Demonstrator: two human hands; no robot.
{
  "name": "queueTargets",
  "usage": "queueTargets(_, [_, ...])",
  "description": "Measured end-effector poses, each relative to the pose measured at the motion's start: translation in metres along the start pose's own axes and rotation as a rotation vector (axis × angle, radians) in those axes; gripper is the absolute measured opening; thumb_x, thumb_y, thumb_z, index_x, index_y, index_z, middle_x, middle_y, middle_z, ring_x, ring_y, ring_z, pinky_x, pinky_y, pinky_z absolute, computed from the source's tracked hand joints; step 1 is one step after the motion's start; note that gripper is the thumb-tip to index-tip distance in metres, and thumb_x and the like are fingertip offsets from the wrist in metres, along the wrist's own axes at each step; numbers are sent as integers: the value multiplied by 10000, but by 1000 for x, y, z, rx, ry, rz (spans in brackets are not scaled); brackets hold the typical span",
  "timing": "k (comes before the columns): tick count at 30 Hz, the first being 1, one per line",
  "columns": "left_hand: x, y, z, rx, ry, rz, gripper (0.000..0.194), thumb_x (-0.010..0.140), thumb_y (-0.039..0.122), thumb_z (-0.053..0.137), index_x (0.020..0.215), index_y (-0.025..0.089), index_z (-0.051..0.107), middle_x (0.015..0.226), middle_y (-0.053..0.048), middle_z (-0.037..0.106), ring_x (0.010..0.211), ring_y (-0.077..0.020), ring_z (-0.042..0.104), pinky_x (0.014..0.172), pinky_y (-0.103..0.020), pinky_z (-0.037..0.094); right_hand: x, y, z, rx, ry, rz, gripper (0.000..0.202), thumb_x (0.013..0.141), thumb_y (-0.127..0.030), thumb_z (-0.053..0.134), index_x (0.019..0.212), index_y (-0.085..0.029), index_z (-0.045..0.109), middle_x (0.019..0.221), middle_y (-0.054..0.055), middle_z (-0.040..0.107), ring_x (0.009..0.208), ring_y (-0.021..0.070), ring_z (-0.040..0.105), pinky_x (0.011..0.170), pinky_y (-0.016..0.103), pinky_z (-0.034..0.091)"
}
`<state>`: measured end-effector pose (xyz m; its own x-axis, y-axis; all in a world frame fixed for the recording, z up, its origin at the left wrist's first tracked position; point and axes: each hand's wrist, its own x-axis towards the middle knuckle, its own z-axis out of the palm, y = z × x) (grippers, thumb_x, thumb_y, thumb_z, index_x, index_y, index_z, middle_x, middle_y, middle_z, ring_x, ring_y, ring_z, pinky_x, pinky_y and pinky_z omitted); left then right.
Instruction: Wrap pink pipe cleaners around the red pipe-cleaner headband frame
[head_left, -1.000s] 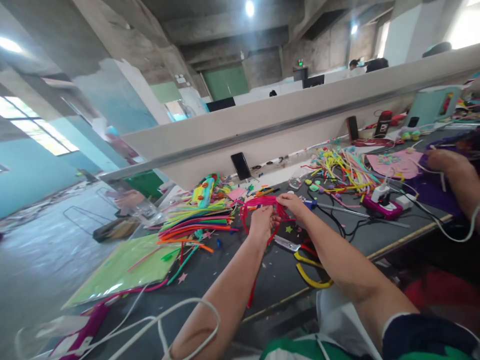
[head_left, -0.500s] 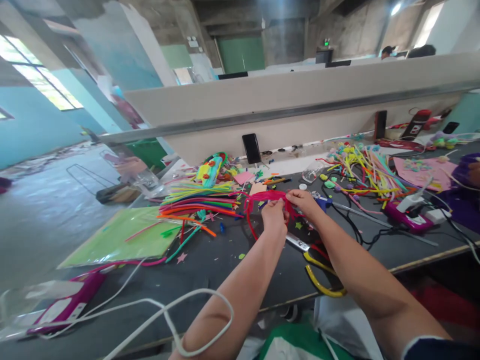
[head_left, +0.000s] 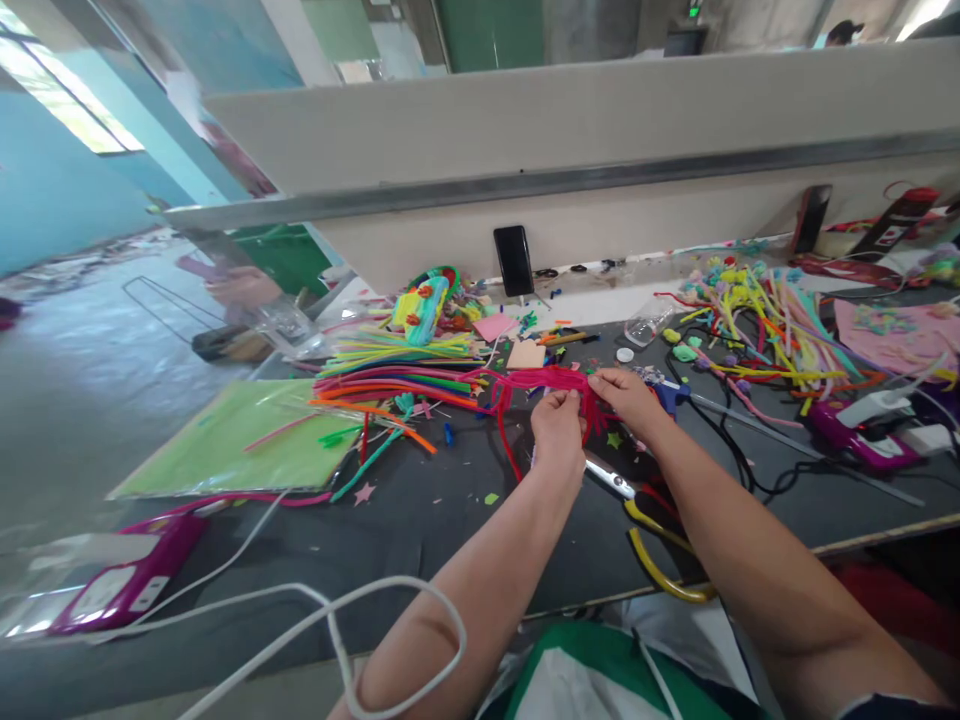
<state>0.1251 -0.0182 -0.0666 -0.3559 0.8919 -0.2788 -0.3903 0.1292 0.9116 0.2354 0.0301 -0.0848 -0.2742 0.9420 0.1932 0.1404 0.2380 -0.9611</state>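
Note:
A bundle of bright pink yarn-like strands (head_left: 544, 377) stretches above the dark table, looped at its left end and loose at its right. My left hand (head_left: 557, 428) pinches it from below near the middle. Close beside it, my right hand (head_left: 626, 400) grips the strands between thumb and fingers. A red fuzzy stem (head_left: 508, 440) curves down left of my left hand. Partly under my right forearm lies a pair of scissors (head_left: 613, 480) with yellow handles. A blue glue gun (head_left: 670, 394) is just beyond my right wrist.
Colourful pipe cleaners (head_left: 405, 385) lie left beside a green sheet pack (head_left: 240, 440). More are heaped right (head_left: 772, 330). A phone (head_left: 514, 260) leans on the divider. Purple power strips (head_left: 862, 435) sit at both sides; a white cable (head_left: 300, 590) loops across the front left.
The view has tilted downward, so the table sits higher in the picture. Both hands still hold the pink strands, which look a little straighter and more drawn out now.

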Motion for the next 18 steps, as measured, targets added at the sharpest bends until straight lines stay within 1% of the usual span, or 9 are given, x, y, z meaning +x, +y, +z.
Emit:
queueTargets(3, [0,-1,-2,-8,7,3,239,719,318,675,671,169,493,432,86,392,326,-43,352,366,-182,220,-1,0,1,-18,-1,0,410,829,-549,494,626,-195,452,562,-44,351,524,104,322,509,257,237])
queueTargets(5, [-1,-1,-2,-26,2,-6,204,741,284,650,679,169,493,434,89,388,323,-39,339,368,-179,219,-2,-1,0,-62,1,-5,412,829,-550,494,625,-193,470,558,-41,348,533,107,318,517,259,239])
queueTargets(9, [-6,-1,1,-17,2,-23,143,797,214,571,693,174,482,434,87,376,326,-42,342,368,-176,202,-2,-4,0,-173,9,-41,379,820,-506,521,629,-179,530,562,-33,371,566,114,333,543,257,256])
queueTargets(12, [-7,-2,2,16,10,-38,155,830,211,530,695,180,461,431,88,347,326,-44,331,367,-182,187,-2,-6,2,-255,30,-63,344,821,-465,518,651,-171,570,572,-24,424,583,121,375,564,259,275])
queueTargets(14, [-6,-3,1,27,17,-55,169,835,205,525,687,181,446,434,88,340,328,-40,317,373,-185,188,-2,-7,4,-310,32,-71,329,820,-442,515,657,-167,588,572,-19,451,582,124,392,573,263,282])
queueTargets(18, [-1,-4,0,-19,21,-72,165,805,169,549,678,170,444,455,77,383,350,-38,342,395,-185,211,-4,-8,6,-380,32,-84,303,816,-403,508,646,-165,586,574,-10,478,580,126,409,581,265,289])
